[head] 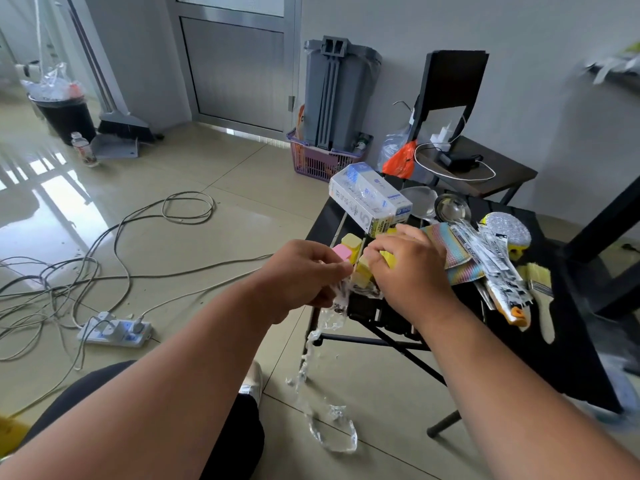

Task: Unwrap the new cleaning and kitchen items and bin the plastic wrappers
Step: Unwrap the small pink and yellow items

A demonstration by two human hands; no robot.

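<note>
At the tabletop's (pixel 571 341) near-left corner, the left hand (pixel 304 275) pinches the plastic wrapper (pixel 329 403) trailing straight down, while the right hand (pixel 405 268) grips the sponges (pixel 353 249)

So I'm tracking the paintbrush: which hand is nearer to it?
Right. The right hand is on the sponges, left of the paintbrush; the left hand is farther left, gripping plastic wrap.

I see the black table (pixel 571 341) at right of frame crowded: a white box (pixel 370 199), sponges (pixel 353 251), metal bowls (pixel 450 209), packaged brushes (pixel 491 268). Bare tabletop remains only at lower right. Left of the table the floor is open, crossed by cables (pixel 104 258) and a power strip (pixel 114 330) at lower left.
</note>
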